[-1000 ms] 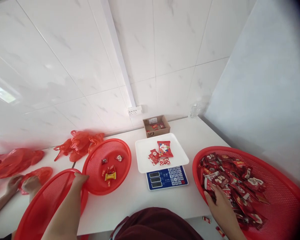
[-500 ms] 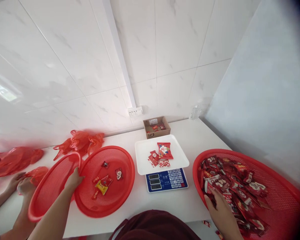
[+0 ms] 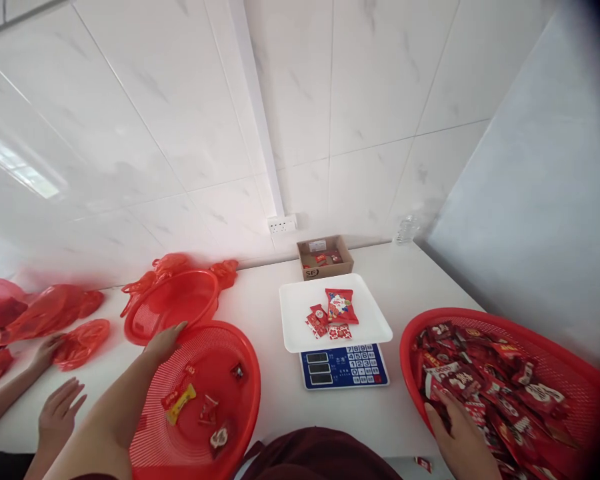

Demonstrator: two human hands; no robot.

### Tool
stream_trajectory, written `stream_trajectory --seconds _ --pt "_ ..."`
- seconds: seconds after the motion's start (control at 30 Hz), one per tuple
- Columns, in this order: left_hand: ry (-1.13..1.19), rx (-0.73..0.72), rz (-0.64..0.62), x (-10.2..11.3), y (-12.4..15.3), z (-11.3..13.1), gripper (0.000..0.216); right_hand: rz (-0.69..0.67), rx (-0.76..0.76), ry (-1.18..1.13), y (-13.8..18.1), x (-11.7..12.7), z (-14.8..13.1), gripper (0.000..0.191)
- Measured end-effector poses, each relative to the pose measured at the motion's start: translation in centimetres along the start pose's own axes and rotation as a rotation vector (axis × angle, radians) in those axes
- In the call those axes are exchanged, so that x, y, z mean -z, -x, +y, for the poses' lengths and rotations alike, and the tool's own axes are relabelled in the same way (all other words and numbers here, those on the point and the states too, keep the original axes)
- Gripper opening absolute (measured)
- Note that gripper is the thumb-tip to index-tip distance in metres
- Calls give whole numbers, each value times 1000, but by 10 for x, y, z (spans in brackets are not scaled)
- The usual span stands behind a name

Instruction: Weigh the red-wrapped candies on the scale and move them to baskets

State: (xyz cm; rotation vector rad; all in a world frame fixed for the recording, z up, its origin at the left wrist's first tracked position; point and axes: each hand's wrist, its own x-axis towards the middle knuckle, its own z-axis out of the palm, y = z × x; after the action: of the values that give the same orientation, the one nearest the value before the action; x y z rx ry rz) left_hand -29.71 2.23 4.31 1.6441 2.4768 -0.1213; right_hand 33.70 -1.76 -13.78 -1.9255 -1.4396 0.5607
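Note:
My left hand (image 3: 164, 341) rests on the far rim of a red mesh basket (image 3: 240, 407) that holds a few wrapped candies (image 3: 183, 400); the fingers are curled over the rim. Behind it a second, empty red basket (image 3: 175, 310) stands tilted. My right hand (image 3: 463, 437) lies in a large red basket (image 3: 570, 373) full of red candy packets (image 3: 480, 383), fingers bent among them; whether it holds one is hidden. A white tray (image 3: 300, 327) on a blue scale (image 3: 344, 367) carries a few red packets (image 3: 341, 305).
Another person's two hands (image 3: 55, 383) are at the left, near red plastic bags (image 3: 45, 313). A small cardboard box (image 3: 325, 257) sits against the tiled wall, under a socket (image 3: 283, 223). A clear bottle (image 3: 405, 230) stands in the corner.
The basket with candies slid toward me and to the front. The empty basket moved from the front left to behind it. My right hand stayed in the large basket.

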Motion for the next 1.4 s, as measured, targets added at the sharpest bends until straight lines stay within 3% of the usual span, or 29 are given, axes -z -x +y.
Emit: stream_trajectory --seconds 0.17,0.27,0.4,0.5,0.7,0.83,1.07,1.2,1.27,1.4 --pt "-270 -219 -236 -22 -5 11 55 -23 -11 14 0 2 -3 51" --pt "-330 -215 -197 -27 -1 18 59 -50 -42 17 0 2 -4 54" --pt "-194 -98 -156 -29 -6 36 57 -49 -56 0 -1 2 -3 52" --pt "-83 -90 -159 -32 -14 63 55 -51 -42 -5 -1 1 -2 52" --pt "95 -249 -237 -50 -7 136 56 -51 -48 -22 0 4 -7 53" --pt "58 -314 -294 -43 -8 167 37 -45 -72 -38 0 6 -12 54" --pt "46 -411 -86 -24 -58 246 40 -36 -89 -47 0 1 -7 52" --pt "3 -433 -75 -27 -94 288 32 -14 -101 -55 0 -1 -3 53" --pt "-25 -413 -86 -29 -109 301 26 -31 -134 -50 0 -1 -2 57" --pt "-37 -408 -30 -20 -133 311 36 -35 -172 -55 1 0 -3 60"
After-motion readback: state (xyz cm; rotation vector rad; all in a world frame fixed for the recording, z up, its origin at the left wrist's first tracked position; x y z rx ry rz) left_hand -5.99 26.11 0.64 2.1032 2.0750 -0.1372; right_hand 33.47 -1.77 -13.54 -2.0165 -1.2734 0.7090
